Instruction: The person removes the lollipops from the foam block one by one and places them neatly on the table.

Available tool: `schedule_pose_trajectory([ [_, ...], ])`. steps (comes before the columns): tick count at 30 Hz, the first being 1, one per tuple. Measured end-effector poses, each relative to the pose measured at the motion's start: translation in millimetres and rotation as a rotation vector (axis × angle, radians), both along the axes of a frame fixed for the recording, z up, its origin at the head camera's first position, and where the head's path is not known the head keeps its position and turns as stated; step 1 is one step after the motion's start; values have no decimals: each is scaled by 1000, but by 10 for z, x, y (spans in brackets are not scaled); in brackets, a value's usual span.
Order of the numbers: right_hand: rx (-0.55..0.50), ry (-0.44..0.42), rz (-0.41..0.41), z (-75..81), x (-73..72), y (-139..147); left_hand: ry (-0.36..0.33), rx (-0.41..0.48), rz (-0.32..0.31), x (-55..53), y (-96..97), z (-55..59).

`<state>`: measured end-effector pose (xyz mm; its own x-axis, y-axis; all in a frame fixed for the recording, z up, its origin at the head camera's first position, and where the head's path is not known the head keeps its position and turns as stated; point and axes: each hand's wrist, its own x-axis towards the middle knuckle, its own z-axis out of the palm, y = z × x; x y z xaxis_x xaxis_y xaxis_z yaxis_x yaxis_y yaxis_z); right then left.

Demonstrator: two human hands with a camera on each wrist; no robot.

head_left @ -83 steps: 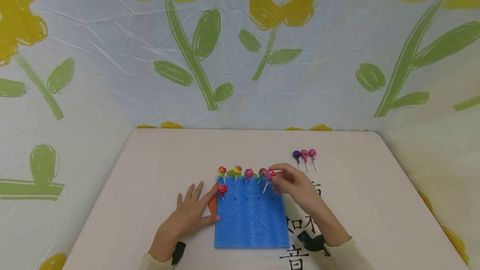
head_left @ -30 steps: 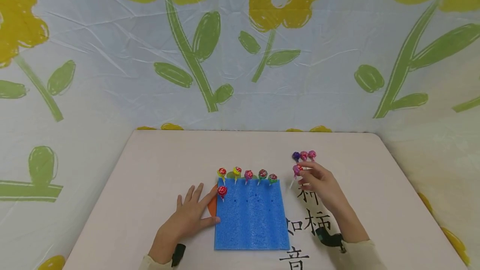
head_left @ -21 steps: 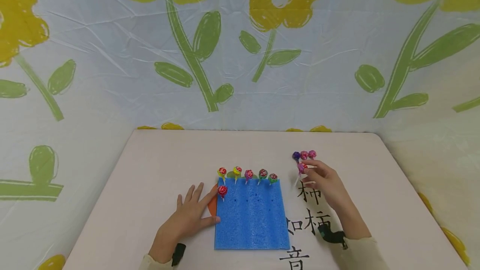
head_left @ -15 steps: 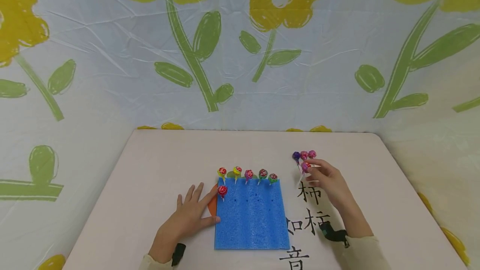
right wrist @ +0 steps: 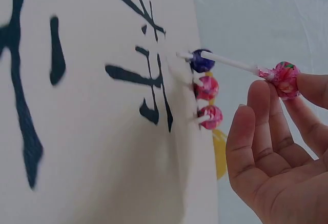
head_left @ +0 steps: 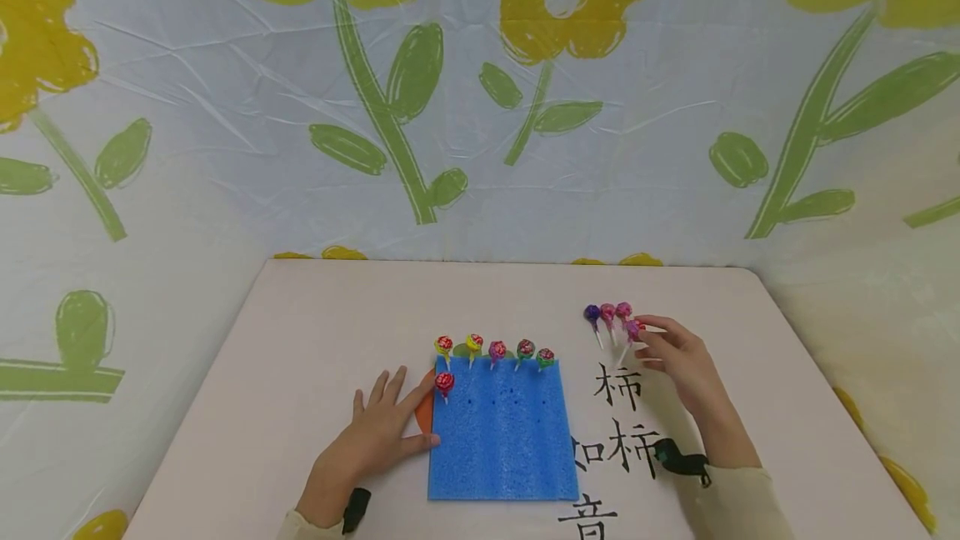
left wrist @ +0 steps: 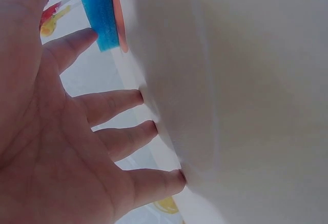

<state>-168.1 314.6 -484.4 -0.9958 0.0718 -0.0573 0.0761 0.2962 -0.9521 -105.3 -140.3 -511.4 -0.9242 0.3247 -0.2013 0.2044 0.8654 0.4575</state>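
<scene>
My right hand (head_left: pixel 678 357) pinches a pink-and-red wrapped lollipop (right wrist: pixel 286 79) by its candy head, the white stick pointing down and left in the head view. Close beyond it three lollipops lie side by side: one dark purple (head_left: pixel 592 312) and two pink (head_left: pixel 607 312). The left hand (head_left: pixel 382 432) has its fingers spread on the table; its index finger and thumb touch the left edge of the blue foam board (head_left: pixel 502 448). Several lollipops stand in a row along the board's far edge, such as a yellow-and-red one (head_left: pixel 474 342). A red lollipop (head_left: pixel 445 383) stands below the row's left end.
Small dark holes dot the board's surface. An orange flat piece (head_left: pixel 425 402) sticks out from its left side. Black printed characters (head_left: pixel 633 444) mark the pale table (head_left: pixel 337 307) right of the board. Behind the table hangs a flower-patterned cloth (head_left: pixel 645 157).
My right hand has carried the lollipop from the board's far right corner to beside the three lying lollipops, still drifting right in the last half second. The left hand and board stay put.
</scene>
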Motion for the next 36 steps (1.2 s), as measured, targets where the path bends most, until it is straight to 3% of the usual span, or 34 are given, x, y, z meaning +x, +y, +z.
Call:
schedule_pose_trajectory([
  [8,45,-39,-42,10,-99,125,6,-4,5,7,0,-3],
  [23,100,-86,-48,25,-311,316,3,2,-1,17,8,16],
  [36,165,-159,10,19,-602,436,0,-10,1,-6,11,22],
])
